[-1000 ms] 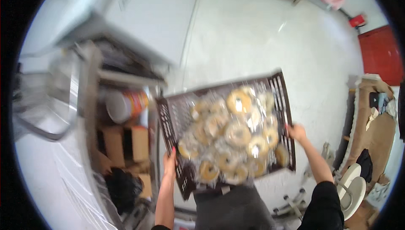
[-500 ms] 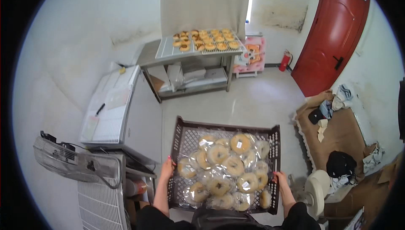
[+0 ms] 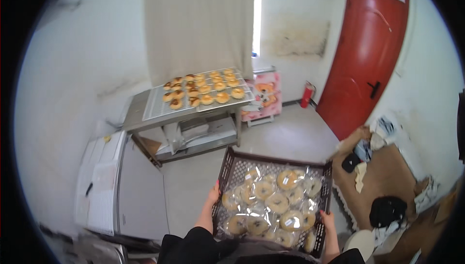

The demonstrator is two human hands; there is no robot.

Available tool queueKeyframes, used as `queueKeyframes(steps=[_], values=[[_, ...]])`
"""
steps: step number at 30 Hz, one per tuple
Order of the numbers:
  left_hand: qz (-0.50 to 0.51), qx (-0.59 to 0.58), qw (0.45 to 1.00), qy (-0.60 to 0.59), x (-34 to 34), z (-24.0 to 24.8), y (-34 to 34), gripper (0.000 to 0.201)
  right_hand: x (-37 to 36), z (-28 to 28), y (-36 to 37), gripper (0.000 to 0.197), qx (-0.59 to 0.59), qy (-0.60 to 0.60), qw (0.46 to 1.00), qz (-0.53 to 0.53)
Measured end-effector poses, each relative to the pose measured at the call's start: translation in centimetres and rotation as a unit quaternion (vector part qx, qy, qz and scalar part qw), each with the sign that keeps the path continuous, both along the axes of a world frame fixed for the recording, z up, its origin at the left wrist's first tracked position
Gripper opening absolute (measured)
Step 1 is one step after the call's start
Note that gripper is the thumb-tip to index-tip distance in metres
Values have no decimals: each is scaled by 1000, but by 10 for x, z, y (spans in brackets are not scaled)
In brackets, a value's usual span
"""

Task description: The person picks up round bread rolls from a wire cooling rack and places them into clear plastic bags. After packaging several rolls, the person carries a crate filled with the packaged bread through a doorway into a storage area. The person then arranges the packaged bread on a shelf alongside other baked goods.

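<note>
A dark brown plastic crate (image 3: 281, 157) with lattice sides is held out in front of my body. Inside lie several bagels (image 3: 277, 202), each wrapped in clear plastic, some with small white labels. My left hand (image 3: 213, 195) grips the crate's left side, its fingers mostly hidden by the wall. On the opposite side my right hand (image 3: 327, 219) is closed round the rim, with red nails showing. The crate's near edge is partly covered by my dark clothing.
Ahead stands a metal table (image 3: 138, 111) bearing wire racks of baked rolls (image 3: 206, 90). A white freezer (image 3: 140, 191) is at the left. A fire extinguisher (image 3: 307, 94) stands near the red door (image 3: 365, 56). Clothes lie on a brown-covered low surface (image 3: 375, 179) at the right.
The crate has shifted right and slightly down in the view, both hands still on it. The racks and table now appear larger and nearer, and the standing fan has mostly left the view.
</note>
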State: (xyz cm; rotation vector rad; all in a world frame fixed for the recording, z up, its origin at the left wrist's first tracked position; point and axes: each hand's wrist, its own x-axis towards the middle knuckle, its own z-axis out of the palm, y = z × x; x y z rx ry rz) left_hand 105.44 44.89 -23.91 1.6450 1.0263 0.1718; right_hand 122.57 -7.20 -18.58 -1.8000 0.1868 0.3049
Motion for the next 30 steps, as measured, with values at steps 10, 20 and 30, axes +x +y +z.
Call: queueKeyframes(steps=[10,20,30], values=[[-184,74,977,-83,404,75,28,66,223,-33,3,20,120,3,971,-205],[-94,-83,989,-81,612,40,68,71,572,36,72,66,-63,-50,991,-105],[-125,-69,975,-173,939,128,62,48,885,107,51,91,-119,-95,980,-129]])
